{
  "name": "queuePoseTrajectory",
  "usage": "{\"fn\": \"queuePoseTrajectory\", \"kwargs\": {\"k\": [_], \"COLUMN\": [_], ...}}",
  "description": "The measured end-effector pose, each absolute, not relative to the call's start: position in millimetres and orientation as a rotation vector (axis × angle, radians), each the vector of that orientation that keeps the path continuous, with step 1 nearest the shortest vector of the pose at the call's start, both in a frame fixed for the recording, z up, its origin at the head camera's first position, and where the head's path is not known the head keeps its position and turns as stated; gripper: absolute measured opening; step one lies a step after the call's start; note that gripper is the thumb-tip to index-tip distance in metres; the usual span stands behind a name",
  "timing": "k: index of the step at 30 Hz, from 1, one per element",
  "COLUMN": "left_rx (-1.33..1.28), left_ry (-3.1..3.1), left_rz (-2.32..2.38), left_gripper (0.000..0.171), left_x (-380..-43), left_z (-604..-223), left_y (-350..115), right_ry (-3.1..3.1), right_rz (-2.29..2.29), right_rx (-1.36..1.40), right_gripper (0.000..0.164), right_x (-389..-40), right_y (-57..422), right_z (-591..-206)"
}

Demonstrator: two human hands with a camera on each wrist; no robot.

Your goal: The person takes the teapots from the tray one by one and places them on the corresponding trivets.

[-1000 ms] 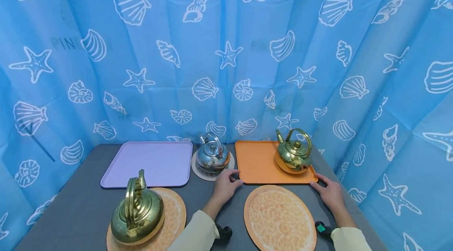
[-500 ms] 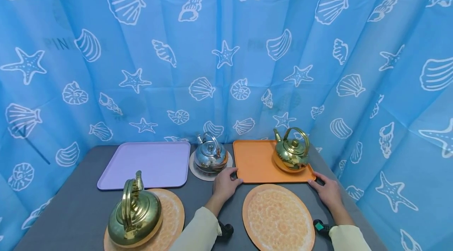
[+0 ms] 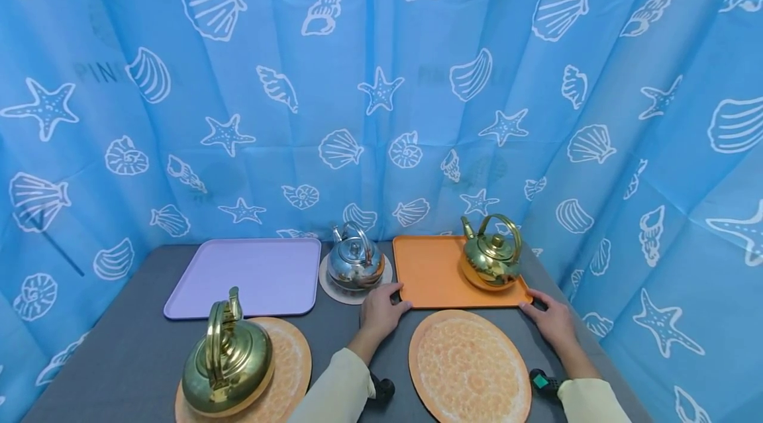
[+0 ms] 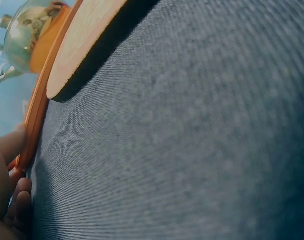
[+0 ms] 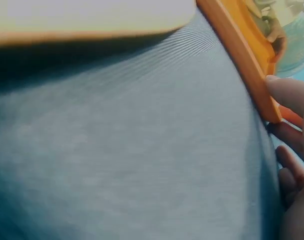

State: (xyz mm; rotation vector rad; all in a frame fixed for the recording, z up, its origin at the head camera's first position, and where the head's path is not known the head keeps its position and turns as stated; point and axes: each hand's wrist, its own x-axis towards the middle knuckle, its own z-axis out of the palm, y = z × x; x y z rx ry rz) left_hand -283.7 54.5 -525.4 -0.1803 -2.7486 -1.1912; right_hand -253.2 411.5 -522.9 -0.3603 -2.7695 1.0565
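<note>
The orange tray (image 3: 426,277) lies on the grey-covered table with a gold teapot (image 3: 493,263) standing on its right part. At the tray's front left corner my left hand (image 3: 380,310) holds on, thumb in front and fingers curled round the side. My right hand (image 3: 554,325) grips the front right corner; in the right wrist view its thumb (image 5: 289,92) lies on the rim and the other fingers are bent behind. Close by my left fingers, a silver teapot (image 3: 352,265) stands on a small round mat (image 3: 386,281).
A round orange-patterned placemat (image 3: 471,367) lies in front of the tray, between my forearms. To the left, a larger-looking gold teapot (image 3: 229,370) rests on a similar placemat (image 3: 292,350), with a lilac tray (image 3: 250,274) behind it. A blue shell-print curtain (image 3: 375,112) hangs behind the table.
The whole view has shifted slightly as the head turned a little. Both hands stay at the orange tray's corners; the teapots and trays keep their places.
</note>
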Motion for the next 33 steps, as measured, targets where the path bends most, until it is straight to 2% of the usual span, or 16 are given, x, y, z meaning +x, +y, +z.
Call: {"fn": "queuePoseTrajectory", "kwargs": {"k": [9, 18, 24, 30, 33], "left_rx": [-0.182, -0.200, -0.212, -0.208, -0.191], "left_ry": [-2.754, -2.741, -2.722, -2.727, -2.743], "left_rz": [-1.203, -1.190, -1.198, -1.207, -1.210], "left_gripper": [0.045, 0.045, 0.046, 0.046, 0.046], "left_x": [-282, -284, -284, -286, -285], "left_z": [-523, -527, -529, -530, -529], "left_y": [55, 54, 54, 53, 53], "right_ry": [-2.868, -2.925, -2.914, -2.902, -2.892], "right_rz": [1.165, 1.065, 1.044, 1.106, 1.158], "right_rx": [-0.307, -0.169, -0.224, -0.177, -0.154], "right_gripper": [0.060, 0.055, 0.059, 0.071, 0.071], "right_x": [-253, -256, -261, -261, -263], "right_y": [410, 410, 403, 394, 389], "right_z": [-492, -461, -432, -408, -399]}}
